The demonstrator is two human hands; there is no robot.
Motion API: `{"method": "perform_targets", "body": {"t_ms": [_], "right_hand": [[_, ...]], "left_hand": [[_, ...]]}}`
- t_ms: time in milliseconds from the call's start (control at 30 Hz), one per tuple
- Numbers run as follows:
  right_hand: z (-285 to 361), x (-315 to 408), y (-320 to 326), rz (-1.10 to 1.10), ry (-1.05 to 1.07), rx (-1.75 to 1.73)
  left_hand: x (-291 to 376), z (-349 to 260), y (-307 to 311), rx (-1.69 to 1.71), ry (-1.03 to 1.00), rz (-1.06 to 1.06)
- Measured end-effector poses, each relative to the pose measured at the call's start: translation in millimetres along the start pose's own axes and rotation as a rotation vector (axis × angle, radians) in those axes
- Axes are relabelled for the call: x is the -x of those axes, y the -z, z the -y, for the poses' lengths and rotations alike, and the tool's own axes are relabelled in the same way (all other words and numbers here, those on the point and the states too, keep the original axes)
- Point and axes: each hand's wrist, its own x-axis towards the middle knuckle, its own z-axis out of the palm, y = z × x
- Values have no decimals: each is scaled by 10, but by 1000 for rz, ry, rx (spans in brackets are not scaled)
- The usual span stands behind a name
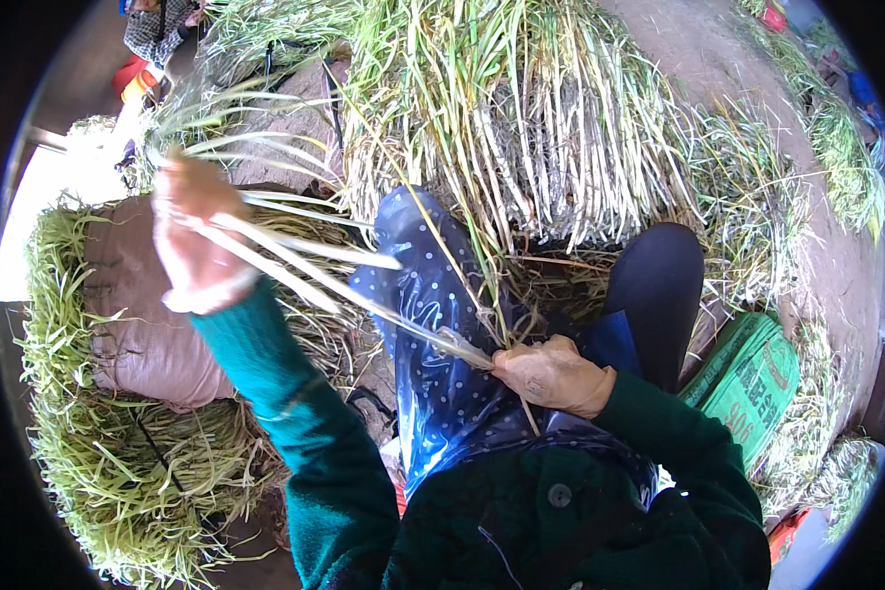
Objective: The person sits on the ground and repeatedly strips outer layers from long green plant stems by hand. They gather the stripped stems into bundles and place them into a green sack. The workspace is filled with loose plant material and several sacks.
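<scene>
Blurred by motion, my left hand point(198, 221) is raised at the left, closed around several long pale plant stalks point(317, 251). Their thin leaves trail off beyond the fingers. One stalk slants down to my right hand point(557, 375), a fist over my lap that pinches its end and a wispy, thin skin point(461, 345). Long yellowish leaves point(442, 236) also run up from beside that fist. Across my lap lies a shiny dark-blue dotted apron point(442, 295). A big heap of green-leaved, white-stemmed plants point(531, 147) lies just past my knees.
To the left, a brown stuffed sack point(147, 310) sits among leafy bundles point(140, 472). A green printed bag point(756, 376) is at my right, near loose trimmings point(745, 192) on the earthen floor point(678, 44). Another person point(158, 33) is partly visible at upper left.
</scene>
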Motion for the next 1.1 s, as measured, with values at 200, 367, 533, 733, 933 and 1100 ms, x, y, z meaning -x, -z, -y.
{"method": "perform_targets", "body": {"t_ms": [200, 367, 533, 733, 933, 1100], "right_hand": [[-240, -27, 23, -320, 223, -246], [-9, -101, 735, 202, -369, -913], [16, -208, 1166, -1, -585, -847], [154, -249, 1357, 252, -526, -393], [223, -411, 1229, -22, -497, -1099], [173, -542, 756, 255, -482, -1235]], "left_hand": [[-203, 57, -130, 69, 33, 396], [-86, 576, 278, 151, 97, 192], [-60, 856, 433, 198, 127, 138], [-60, 945, 442, 90, 82, 5], [-149, 966, 477, 261, -14, 102], [-173, 1034, 527, 221, -60, 89]]}}
